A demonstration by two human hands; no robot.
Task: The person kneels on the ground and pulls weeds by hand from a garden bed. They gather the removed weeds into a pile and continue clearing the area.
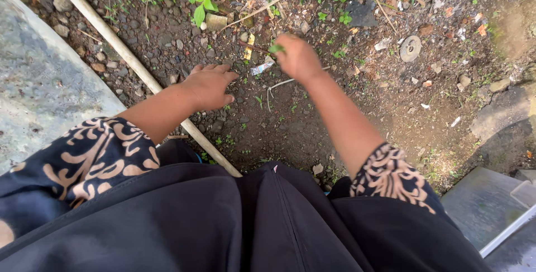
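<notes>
One small green weed (276, 48) is pinched in the closed fingers of the right hand (297, 57); only a few bright leaves are seen sticking out, just above the dark, stony soil (290, 121). The left hand (209, 85) is spread open, palm down, and is laid flat on the soil beside a long pale stick (128, 57). The weed is found well to the right of the left hand, and a small silver wrapper (261, 69) lies between the two hands.
</notes>
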